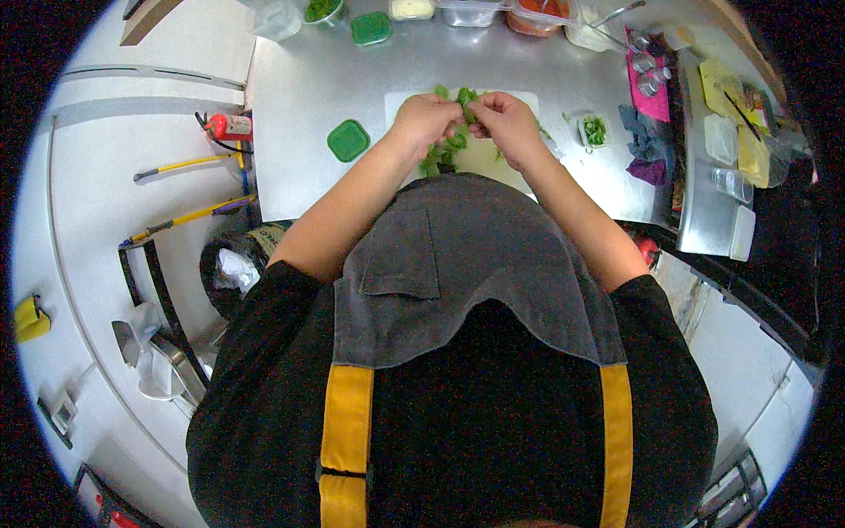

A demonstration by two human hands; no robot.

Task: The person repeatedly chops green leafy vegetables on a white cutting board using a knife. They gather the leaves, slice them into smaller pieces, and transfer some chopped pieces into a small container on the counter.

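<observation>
Both my hands meet over a white cutting board (521, 174) on the steel table. Pinched between their fingertips is a sprig of leafy green herb (466, 95); its exact kind is hard to tell. My left hand (426, 120) is closed on the sprig from the left, and my right hand (508, 126) grips it from the right. More green herb leaves (433, 164) lie on the board just below my left hand, partly hidden by the apron. To the right stands a small clear container (595, 132) with green leaves in it.
A green lid (349, 141) lies left of the board on the steel table (308, 97). Along the back edge stand several food containers (471, 12). Dark cloths (647, 141) and a pink cloth (650, 99) with metal cups are at the right.
</observation>
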